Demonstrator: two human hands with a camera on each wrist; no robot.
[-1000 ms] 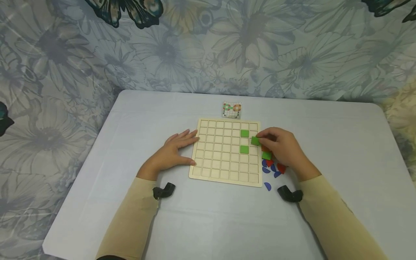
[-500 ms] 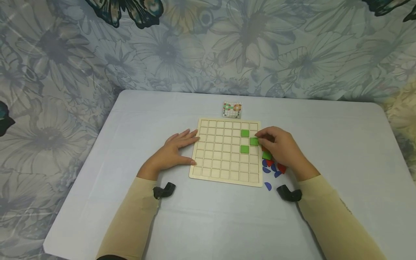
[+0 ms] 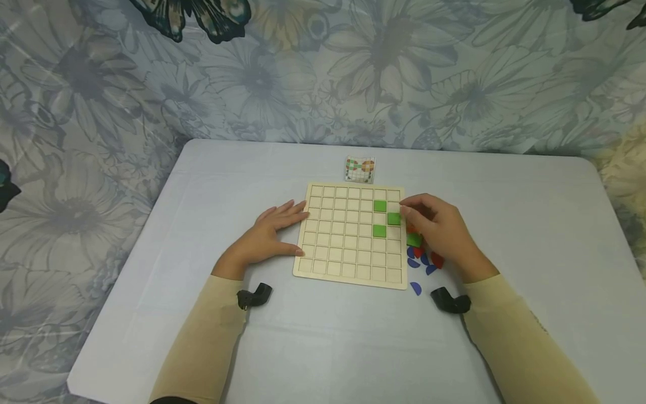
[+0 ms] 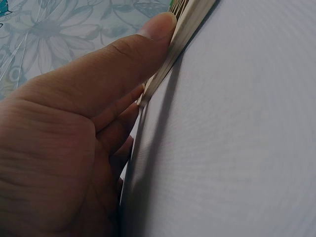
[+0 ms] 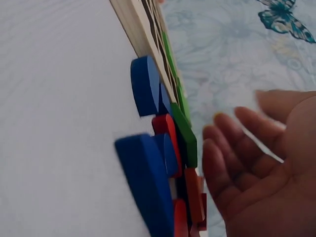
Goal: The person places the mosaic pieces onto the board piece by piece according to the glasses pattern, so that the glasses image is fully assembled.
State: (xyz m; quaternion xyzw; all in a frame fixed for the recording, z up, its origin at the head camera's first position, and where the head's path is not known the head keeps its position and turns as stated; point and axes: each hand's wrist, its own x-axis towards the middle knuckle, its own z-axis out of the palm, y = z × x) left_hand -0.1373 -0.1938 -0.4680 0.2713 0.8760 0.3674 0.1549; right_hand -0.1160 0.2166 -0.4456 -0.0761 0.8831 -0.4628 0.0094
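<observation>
A pale wooden grid board [image 3: 335,242] lies on the table, with green square tiles [image 3: 379,231] in three cells near its right side. My left hand [image 3: 267,235] touches the board's left edge with fingers and thumb spread; in the left wrist view its thumb [image 4: 158,29] presses the rim. At the right edge, my right hand [image 3: 441,227] hovers beside the rightmost green tile [image 3: 393,219]. The right wrist view shows the right fingers [image 5: 217,153] loosely bent, the thumb apart from them, nothing between.
Loose pieces lie against the board's right side: a green tile [image 3: 414,240], red pieces [image 3: 437,260], orange ones [image 5: 194,192] partly under the right hand, and several blue half-circles [image 3: 415,288]. A small pattern card [image 3: 360,169] sits behind the board on the white table [image 3: 323,342].
A green tile pinched in my right hand was lowered into a cell in the right column. The fingers have let it go and drawn slightly up and right. My left hand stays put.
</observation>
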